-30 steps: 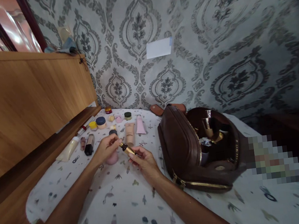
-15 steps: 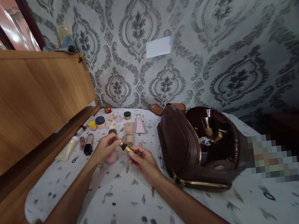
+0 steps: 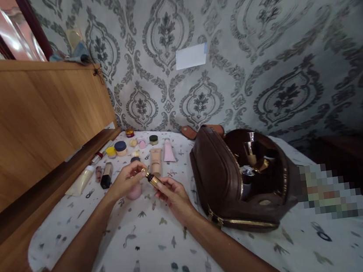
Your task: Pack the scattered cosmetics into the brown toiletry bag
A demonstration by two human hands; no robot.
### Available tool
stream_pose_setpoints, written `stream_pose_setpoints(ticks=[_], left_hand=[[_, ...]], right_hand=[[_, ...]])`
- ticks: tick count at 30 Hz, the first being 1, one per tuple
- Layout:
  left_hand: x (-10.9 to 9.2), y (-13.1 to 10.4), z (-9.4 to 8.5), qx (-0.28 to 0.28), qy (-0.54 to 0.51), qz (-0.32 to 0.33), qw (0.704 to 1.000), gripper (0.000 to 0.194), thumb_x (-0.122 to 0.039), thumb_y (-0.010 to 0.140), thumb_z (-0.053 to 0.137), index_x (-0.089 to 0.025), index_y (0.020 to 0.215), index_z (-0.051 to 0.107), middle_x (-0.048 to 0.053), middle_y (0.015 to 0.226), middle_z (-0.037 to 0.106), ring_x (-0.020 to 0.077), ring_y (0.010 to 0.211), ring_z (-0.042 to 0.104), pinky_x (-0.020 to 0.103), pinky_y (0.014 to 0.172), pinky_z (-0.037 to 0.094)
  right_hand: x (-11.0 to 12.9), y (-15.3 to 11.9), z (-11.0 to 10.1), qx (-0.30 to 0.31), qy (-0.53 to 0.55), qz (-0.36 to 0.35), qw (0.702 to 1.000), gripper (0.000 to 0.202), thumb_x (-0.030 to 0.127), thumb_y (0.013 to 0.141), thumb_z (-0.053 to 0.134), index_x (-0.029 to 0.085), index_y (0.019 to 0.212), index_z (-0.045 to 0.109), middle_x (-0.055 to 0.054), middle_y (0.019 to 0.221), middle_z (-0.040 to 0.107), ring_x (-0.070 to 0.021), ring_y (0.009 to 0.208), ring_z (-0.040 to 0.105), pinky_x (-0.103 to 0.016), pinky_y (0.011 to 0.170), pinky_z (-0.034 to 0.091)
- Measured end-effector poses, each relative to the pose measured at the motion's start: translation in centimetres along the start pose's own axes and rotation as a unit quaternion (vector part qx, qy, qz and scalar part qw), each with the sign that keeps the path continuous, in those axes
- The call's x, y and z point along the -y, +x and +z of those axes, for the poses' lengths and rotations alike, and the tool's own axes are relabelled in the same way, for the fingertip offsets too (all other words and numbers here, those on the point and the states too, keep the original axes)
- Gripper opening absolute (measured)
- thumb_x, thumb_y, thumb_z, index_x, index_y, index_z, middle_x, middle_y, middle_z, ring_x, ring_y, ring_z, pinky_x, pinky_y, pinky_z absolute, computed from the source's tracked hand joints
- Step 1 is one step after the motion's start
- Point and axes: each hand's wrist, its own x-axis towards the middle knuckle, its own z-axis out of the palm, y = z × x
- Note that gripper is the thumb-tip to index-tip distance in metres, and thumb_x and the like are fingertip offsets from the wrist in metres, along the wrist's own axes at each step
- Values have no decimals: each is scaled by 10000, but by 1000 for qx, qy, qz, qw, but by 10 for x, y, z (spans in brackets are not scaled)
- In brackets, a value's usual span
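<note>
Both hands meet at a small gold bottle [image 3: 155,181] with a dark band near its top, held tilted above the patterned cloth. The fingers of my left hand [image 3: 129,178] pinch its upper end, where a gold cap shows in part. My right hand [image 3: 175,196] grips the lower body between thumb and fingers. Below my left hand stands a pink container [image 3: 134,192], partly covered by that hand. Just behind the hands lie a beige tube [image 3: 156,160] and a pink tube [image 3: 168,151].
An open brown leather bag [image 3: 213,167] holding several bottles stands at the right. Jars, including a blue-lidded one [image 3: 120,148], and a cream tube [image 3: 80,182] are spread at the back left. A wooden panel [image 3: 33,114] borders the left; a patterned wall [image 3: 165,85] rises behind.
The view has shifted very slightly. Both hands stay at the bottle in nearly the same pose, with the left fingers a little higher at its upper end.
</note>
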Motion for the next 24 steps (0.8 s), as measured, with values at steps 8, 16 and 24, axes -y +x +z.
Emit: stream_pose_setpoints(ticks=[8,16,24], left_hand=[[-1,-1,4,-1,1,-8,1000,324,-495,855,593,-178,924,584,-13,744,544,151,703,512,263,649,384],[-3,-3,4,3,-4,14,1000,301,-480,849,606,-182,888,595,-3,763,563,156,716,527,260,665,403],[-7,-3,6,-28,13,0,1000,322,-528,809,640,-214,885,646,3,737,622,179,680,577,257,618,458]], right_hand=[[2,-2,1,13,-9,-1,1000,440,500,581,866,175,808,674,4,714,678,-105,567,579,-230,547,397],[3,-4,2,31,0,20,999,474,498,575,871,171,850,667,7,673,691,-99,488,572,-212,471,376],[2,-5,2,51,4,31,998,584,590,539,855,173,876,623,0,674,702,-111,478,596,-205,456,374]])
